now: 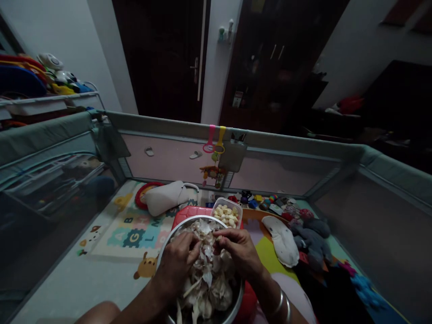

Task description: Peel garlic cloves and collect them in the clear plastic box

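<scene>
step: peeling garlic, I'd say | grip: left hand (177,261) and right hand (238,254) both pinched on one clove (216,240) over the steel bowl (236,299) of skins | next: probably drop it in the plastic tub (227,212) just behind the bowl (already pretty full) | room: playpen mat (135,231) left of bowl, dim

a home, a baby's play pen (236,137) past the fingers (192,252), letter mat (135,231) to their left, soft toys (312,236) to their right, dark door (158,54) far beyond
</scene>
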A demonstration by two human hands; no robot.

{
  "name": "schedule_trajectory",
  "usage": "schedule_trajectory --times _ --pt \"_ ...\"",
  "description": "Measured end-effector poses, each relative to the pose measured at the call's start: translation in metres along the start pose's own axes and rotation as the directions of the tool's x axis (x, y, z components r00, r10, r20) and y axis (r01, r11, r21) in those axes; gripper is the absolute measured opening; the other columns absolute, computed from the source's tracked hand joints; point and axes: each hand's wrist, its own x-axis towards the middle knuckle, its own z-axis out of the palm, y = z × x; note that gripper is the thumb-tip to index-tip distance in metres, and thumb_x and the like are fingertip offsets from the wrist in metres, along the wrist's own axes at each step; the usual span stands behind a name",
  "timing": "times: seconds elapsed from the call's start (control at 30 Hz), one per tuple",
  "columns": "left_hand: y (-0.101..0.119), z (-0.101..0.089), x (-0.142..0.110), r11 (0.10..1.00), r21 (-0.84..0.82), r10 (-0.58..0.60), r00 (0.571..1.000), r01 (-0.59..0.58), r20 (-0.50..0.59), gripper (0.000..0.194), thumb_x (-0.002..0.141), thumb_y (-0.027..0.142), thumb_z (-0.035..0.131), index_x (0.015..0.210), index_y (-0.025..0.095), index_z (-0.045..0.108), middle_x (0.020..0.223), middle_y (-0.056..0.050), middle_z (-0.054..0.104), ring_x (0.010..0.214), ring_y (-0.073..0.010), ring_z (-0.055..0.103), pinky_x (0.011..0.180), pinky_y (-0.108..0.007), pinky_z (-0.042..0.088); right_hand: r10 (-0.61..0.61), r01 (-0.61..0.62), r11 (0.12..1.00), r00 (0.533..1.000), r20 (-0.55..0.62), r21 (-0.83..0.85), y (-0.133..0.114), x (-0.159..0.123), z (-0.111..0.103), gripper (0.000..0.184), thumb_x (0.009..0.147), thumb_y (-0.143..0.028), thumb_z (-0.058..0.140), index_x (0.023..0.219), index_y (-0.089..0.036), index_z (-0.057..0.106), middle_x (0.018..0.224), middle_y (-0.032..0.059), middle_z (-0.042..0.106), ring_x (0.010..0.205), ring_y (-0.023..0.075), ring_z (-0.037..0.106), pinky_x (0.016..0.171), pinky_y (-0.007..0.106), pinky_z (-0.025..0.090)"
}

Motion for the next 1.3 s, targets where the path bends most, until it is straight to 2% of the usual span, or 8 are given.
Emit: schedule_trajectory --times 0.13,0.27,0.53,0.8,0.93,1.07,1.2,1.3 --pt "0.005 -0.005 -0.003 0.988 -0.152 0.028 0.997 -0.016 0.075 0.013 0.079 0.014 0.048 0.077 0.018 0.060 0.074 -0.003 0.068 0.068 -0.0163 0.064 0.062 -0.025 0.050 -0.019 0.016 0.994 1.000 -0.022 -0.106 0.007 0.001 -0.002 0.020 0.052 -0.025 0.080 0.070 -0.020 0.073 0.062 0.0009 0.070 0.055 0.0133 0.062 0.056 0.023 0.050" --pt "0.008 -0.009 0.000 0.960 -0.273 0.077 0.994 -0.054 0.075 0.020 0.079 0.014 0.050 0.091 0.018 0.064 0.089 -0.005 0.071 0.081 -0.0166 0.066 0.073 -0.025 0.051 -0.162 0.152 0.952 0.987 -0.018 -0.265 0.011 -0.002 -0.002 0.021 0.054 -0.025 0.078 0.074 -0.021 0.073 0.071 0.0030 0.072 0.065 0.0168 0.065 0.063 0.025 0.052" --pt "0.011 -0.011 0.003 0.943 -0.332 0.065 0.995 -0.036 0.077 0.017 0.080 0.016 0.051 0.078 0.018 0.068 0.076 -0.004 0.072 0.069 -0.0165 0.066 0.063 -0.024 0.051 -0.449 0.437 0.750 0.888 0.103 -0.497 0.013 -0.007 -0.001 0.014 0.069 -0.019 0.069 0.082 -0.025 0.072 0.075 0.0026 0.072 0.068 0.0189 0.066 0.063 0.029 0.054" --pt "0.009 -0.010 0.004 0.912 -0.410 0.031 0.992 0.021 0.118 0.017 0.080 0.015 0.050 0.081 0.018 0.067 0.079 -0.003 0.071 0.073 -0.0154 0.065 0.066 -0.023 0.049 -0.454 0.479 0.664 0.869 0.199 -0.575 0.014 -0.009 0.002 0.013 0.076 -0.020 0.063 0.085 -0.026 0.071 0.081 0.0030 0.072 0.071 0.0196 0.067 0.065 0.031 0.054" --pt "0.010 -0.009 0.005 0.926 -0.376 0.023 0.993 0.023 0.117 0.019 0.080 0.017 0.047 0.077 0.018 0.065 0.073 -0.002 0.070 0.067 -0.0147 0.064 0.063 -0.022 0.049 -0.422 0.446 0.690 0.888 0.184 -0.570 0.014 -0.010 0.003 0.013 0.074 -0.020 0.064 0.084 -0.025 0.071 0.079 0.0031 0.072 0.069 0.0194 0.067 0.064 0.030 0.053" --pt "0.014 -0.008 0.006 0.940 -0.342 0.024 0.998 0.000 0.065 0.020 0.079 0.014 0.045 0.070 0.017 0.062 0.065 -0.001 0.067 0.060 -0.0128 0.062 0.058 -0.020 0.047 -0.363 0.354 0.789 0.928 0.084 -0.502 0.014 -0.011 0.005 0.011 0.069 -0.022 0.069 0.079 -0.025 0.072 0.076 0.0028 0.072 0.066 0.0195 0.066 0.065 0.031 0.052" --pt "0.016 -0.004 0.007 0.959 -0.275 0.060 0.998 -0.060 -0.008 0.016 0.075 0.011 0.047 0.068 0.017 0.060 0.063 -0.001 0.065 0.057 -0.0129 0.061 0.056 -0.021 0.046 -0.182 0.167 0.942 0.983 -0.028 -0.292 0.011 -0.007 0.004 0.012 0.068 -0.028 0.070 0.077 -0.021 0.072 0.071 0.0033 0.071 0.064 0.0173 0.064 0.061 0.027 0.051" --pt "0.014 0.000 0.006 0.974 -0.211 0.074 0.997 -0.077 -0.018 0.016 0.074 0.009 0.047 0.068 0.018 0.058 0.063 0.000 0.064 0.056 -0.0127 0.060 0.056 -0.021 0.046 -0.116 0.108 0.991 0.988 -0.099 -0.080 0.007 0.000 -0.001 0.016 0.069 -0.033 0.069 0.076 -0.019 0.071 0.056 -0.0004 0.065 0.049 0.0113 0.056 0.050 0.022 0.046"
